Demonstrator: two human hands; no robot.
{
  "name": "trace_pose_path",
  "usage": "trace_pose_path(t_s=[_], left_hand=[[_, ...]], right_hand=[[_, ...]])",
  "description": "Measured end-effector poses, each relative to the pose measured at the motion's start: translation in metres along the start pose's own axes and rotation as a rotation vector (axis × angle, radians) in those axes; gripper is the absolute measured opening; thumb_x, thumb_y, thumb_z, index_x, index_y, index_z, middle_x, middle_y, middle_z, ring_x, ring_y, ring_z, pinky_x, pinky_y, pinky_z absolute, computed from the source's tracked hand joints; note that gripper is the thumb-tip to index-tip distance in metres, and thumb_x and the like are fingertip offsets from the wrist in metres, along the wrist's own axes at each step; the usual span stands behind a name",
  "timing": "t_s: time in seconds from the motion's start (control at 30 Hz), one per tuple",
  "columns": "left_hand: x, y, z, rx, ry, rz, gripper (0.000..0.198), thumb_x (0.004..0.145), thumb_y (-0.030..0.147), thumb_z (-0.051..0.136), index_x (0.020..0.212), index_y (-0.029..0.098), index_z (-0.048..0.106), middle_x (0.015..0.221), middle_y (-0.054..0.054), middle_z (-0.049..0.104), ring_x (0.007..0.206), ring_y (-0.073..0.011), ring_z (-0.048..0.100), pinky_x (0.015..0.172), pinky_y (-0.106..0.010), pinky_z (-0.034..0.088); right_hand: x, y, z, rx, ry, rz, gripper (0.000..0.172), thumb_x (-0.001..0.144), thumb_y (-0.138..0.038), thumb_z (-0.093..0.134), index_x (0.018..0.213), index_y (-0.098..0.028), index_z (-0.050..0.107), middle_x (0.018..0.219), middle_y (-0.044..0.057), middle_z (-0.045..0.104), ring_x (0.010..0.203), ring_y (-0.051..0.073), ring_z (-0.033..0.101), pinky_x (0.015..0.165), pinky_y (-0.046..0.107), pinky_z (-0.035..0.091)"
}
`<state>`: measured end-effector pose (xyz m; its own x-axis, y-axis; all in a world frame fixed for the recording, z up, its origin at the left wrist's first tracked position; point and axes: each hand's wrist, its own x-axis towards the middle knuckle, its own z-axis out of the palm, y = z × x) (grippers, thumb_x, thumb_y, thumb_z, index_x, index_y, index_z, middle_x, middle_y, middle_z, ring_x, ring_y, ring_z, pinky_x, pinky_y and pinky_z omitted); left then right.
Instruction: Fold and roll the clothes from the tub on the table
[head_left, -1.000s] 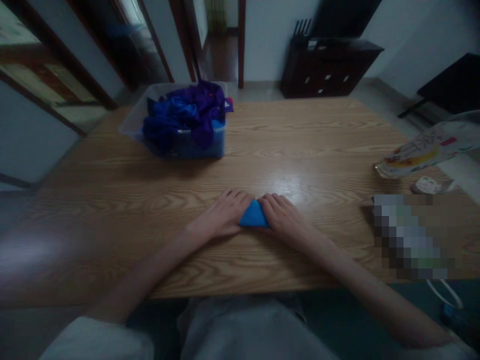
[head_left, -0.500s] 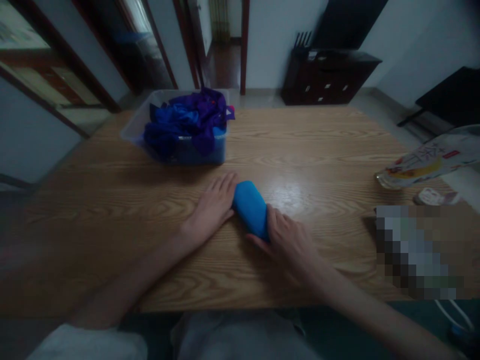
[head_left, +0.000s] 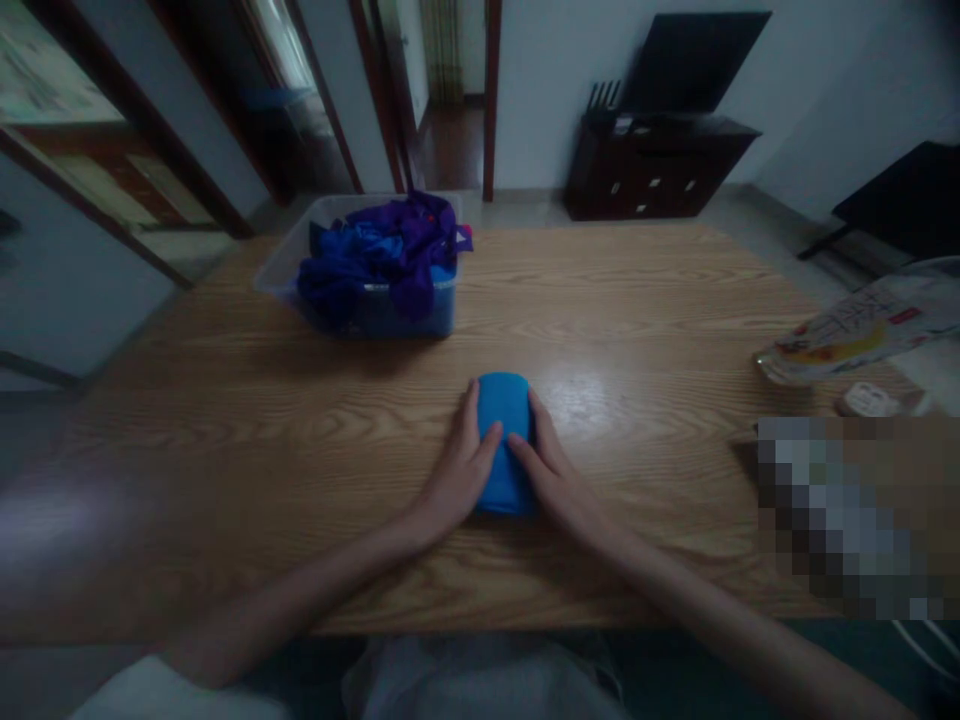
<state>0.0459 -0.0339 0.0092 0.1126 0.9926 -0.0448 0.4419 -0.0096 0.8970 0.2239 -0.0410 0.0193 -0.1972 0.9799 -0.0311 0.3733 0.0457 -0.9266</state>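
Note:
A bright blue folded cloth bundle lies on the wooden table in front of me, its long side pointing away from me. My left hand grips its left side, with the thumb on top. On the opposite side my right hand holds it the same way, fingers along the edge and thumb across the top. The two thumbs almost meet over the middle of the bundle. Its underside is hidden.
Beyond my hands, a clear plastic bin holds crumpled blue and purple cloth. At the right are a printed plastic bag, a small round item and a blurred-out object. The wooden table extends around them.
The blue bundle has turned from slanted to pointing straight away from me. My left hand has moved from lying beside its far end to gripping its left side; my right hand has shifted along it.

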Motion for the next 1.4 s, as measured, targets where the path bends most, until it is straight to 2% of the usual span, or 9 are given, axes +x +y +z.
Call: trace_pose_path(t_s=[0.1, 0.2, 0.37, 0.57, 0.67, 0.83, 0.93, 1.03, 1.4], left_hand=[[-0.001, 0.004, 0.013, 0.100, 0.007, 0.084, 0.071, 0.114, 0.047, 0.032, 0.174, 0.029, -0.002, 0.184, -0.010, 0.002, 0.169, -0.0222, 0.003, 0.138, -0.054, 0.016], [0.002, 0.004, 0.017, 0.183, -0.001, 0.153, 0.070, 0.114, 0.039, 0.028, 0.173, 0.027, -0.007, 0.183, -0.011, -0.004, 0.169, -0.0227, -0.004, 0.139, -0.056, 0.012], [0.010, -0.001, 0.011, 0.300, 0.007, 0.217, 0.073, 0.114, 0.034, 0.028, 0.173, 0.023, -0.013, 0.183, -0.014, -0.007, 0.169, -0.0260, -0.003, 0.138, -0.057, 0.017], [0.012, -0.005, -0.006, 0.547, -0.073, 0.481, 0.082, 0.108, 0.023, 0.038, 0.174, 0.023, -0.010, 0.183, -0.011, 0.004, 0.170, -0.0290, -0.001, 0.137, -0.059, 0.021], [0.014, -0.007, -0.014, 0.545, -0.107, 0.523, 0.084, 0.110, 0.033, 0.040, 0.173, 0.024, -0.014, 0.183, -0.013, 0.004, 0.170, -0.0301, 0.003, 0.136, -0.059, 0.022], [0.015, -0.012, -0.029, 0.594, -0.226, 0.521, 0.095, 0.108, 0.057, 0.049, 0.173, 0.026, -0.013, 0.183, -0.014, 0.000, 0.170, -0.0326, 0.001, 0.136, -0.060, 0.020], [0.014, -0.018, -0.039, 0.571, -0.289, 0.532, 0.125, 0.090, 0.083, 0.061, 0.173, 0.027, -0.013, 0.183, -0.016, -0.005, 0.169, -0.0397, 0.001, 0.135, -0.065, 0.019], [0.014, -0.024, -0.049, 0.577, -0.344, 0.537, 0.151, 0.067, 0.098, 0.068, 0.173, 0.028, -0.014, 0.182, -0.017, -0.011, 0.168, -0.0457, 0.000, 0.133, -0.069, 0.021], [0.020, -0.040, -0.066, 0.579, -0.390, 0.489, 0.162, 0.056, 0.093, 0.081, 0.174, 0.029, -0.010, 0.181, -0.020, -0.009, 0.166, -0.0486, 0.007, 0.131, -0.070, 0.025]], right_hand=[[0.006, 0.002, 0.012, -0.036, 0.040, -0.024, 0.079, 0.113, -0.058, 0.036, 0.176, -0.030, -0.002, 0.183, 0.009, 0.009, 0.169, 0.024, 0.007, 0.137, 0.055, 0.016], [0.018, 0.008, 0.014, -0.101, 0.052, -0.136, 0.076, 0.114, -0.054, 0.033, 0.175, -0.030, -0.004, 0.183, 0.008, 0.004, 0.169, 0.023, 0.003, 0.137, 0.055, 0.013], [0.028, 0.013, 0.011, -0.276, 0.069, -0.271, 0.070, 0.116, -0.043, 0.029, 0.175, -0.030, -0.006, 0.183, 0.009, 0.006, 0.169, 0.023, 0.008, 0.137, 0.055, 0.020], [0.031, 0.008, -0.011, -0.612, -0.055, -0.546, 0.076, 0.115, -0.040, 0.039, 0.175, -0.025, -0.005, 0.182, 0.012, 0.016, 0.169, 0.028, 0.006, 0.135, 0.059, 0.026], [0.030, 0.010, -0.021, -0.653, -0.111, -0.566, 0.081, 0.114, -0.047, 0.041, 0.175, -0.022, -0.006, 0.180, 0.014, 0.019, 0.169, 0.029, 0.011, 0.134, 0.057, 0.030], [0.031, 0.016, -0.037, -0.689, -0.191, -0.604, 0.100, 0.105, -0.067, 0.052, 0.176, -0.019, 0.000, 0.181, 0.014, 0.014, 0.169, 0.033, 0.008, 0.135, 0.058, 0.024], [0.034, 0.017, -0.047, -0.693, -0.308, -0.617, 0.126, 0.088, -0.085, 0.062, 0.176, -0.017, 0.003, 0.181, 0.018, 0.008, 0.168, 0.039, 0.006, 0.134, 0.060, 0.024], [0.035, 0.014, -0.055, -0.693, -0.399, -0.596, 0.140, 0.077, -0.089, 0.072, 0.176, -0.018, 0.003, 0.182, 0.018, 0.002, 0.168, 0.042, 0.004, 0.133, 0.061, 0.022], [0.036, 0.021, -0.058, -0.679, -0.403, -0.584, 0.154, 0.063, -0.093, 0.079, 0.176, -0.023, 0.001, 0.181, 0.020, -0.003, 0.167, 0.047, 0.002, 0.129, 0.068, 0.026]])
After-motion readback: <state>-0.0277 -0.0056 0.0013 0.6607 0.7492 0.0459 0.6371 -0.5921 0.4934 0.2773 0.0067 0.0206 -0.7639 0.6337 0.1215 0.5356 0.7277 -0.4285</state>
